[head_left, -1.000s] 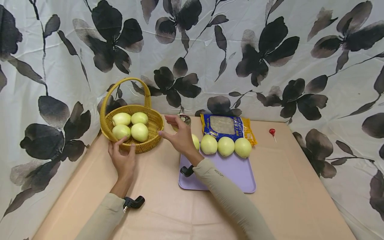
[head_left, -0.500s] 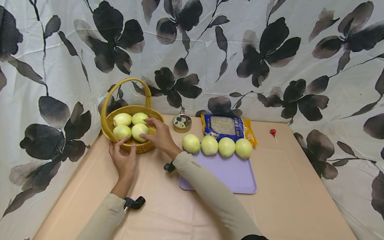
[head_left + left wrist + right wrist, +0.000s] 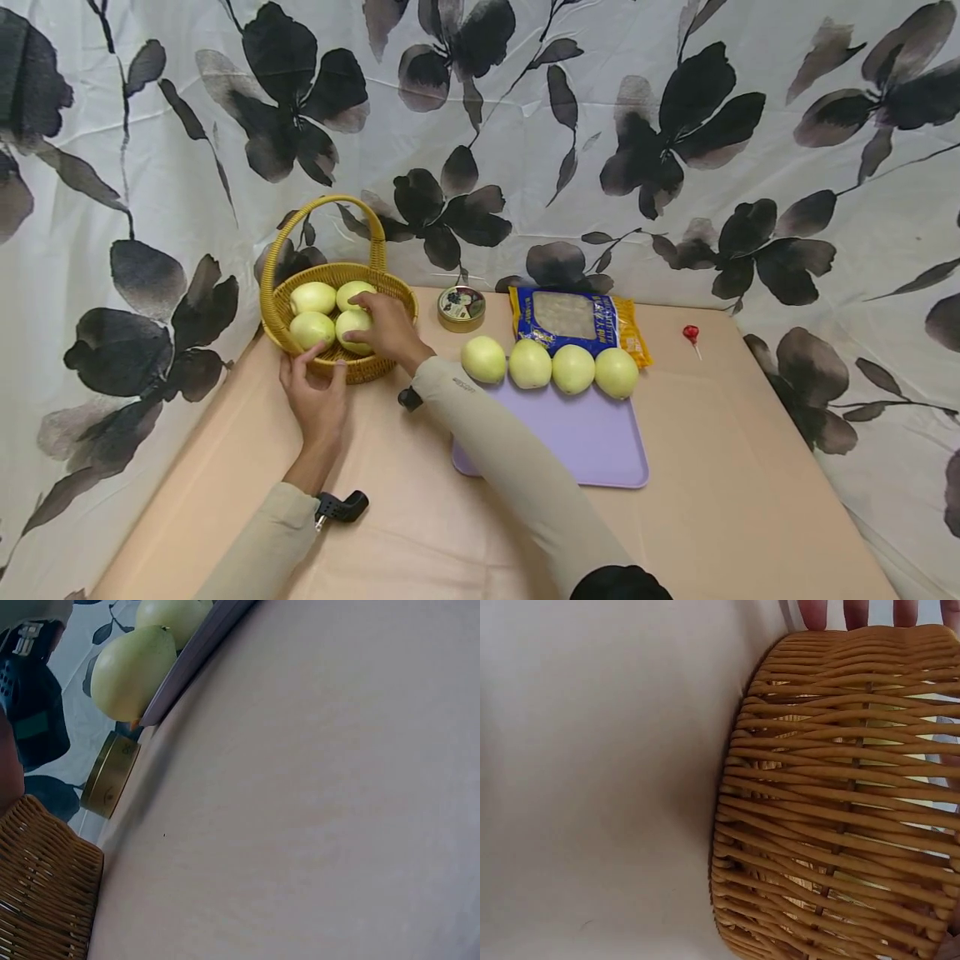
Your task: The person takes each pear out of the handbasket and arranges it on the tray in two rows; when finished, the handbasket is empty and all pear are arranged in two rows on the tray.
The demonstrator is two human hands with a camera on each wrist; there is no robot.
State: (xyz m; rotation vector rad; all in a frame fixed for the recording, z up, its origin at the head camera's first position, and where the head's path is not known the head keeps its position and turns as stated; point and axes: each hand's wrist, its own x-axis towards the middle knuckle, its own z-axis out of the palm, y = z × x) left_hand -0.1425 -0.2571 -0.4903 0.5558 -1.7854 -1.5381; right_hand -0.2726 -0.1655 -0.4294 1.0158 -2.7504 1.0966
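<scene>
A yellow wicker basket with a tall handle stands at the left, holding several pale green pears. Over its right side reaches my right hand, whose fingers and thumb curl round the front right pear. My left hand rests its spread fingers against the basket's front wall, one finger up at the rim. In the right wrist view, fingertips lie along the basket's woven wall. The left wrist view shows the basket at lower left; the left hand is outside that view.
A lilac tray carries a row of several pears along its back edge. Behind are a round gold tin and a blue-and-yellow food bag. A red lollipop lies at the right. A floral curtain hangs behind the table.
My right hand has moved left from beside the tin into the basket and taken hold of the front right pear. The left hand stays at the basket. The view has shifted slightly.
</scene>
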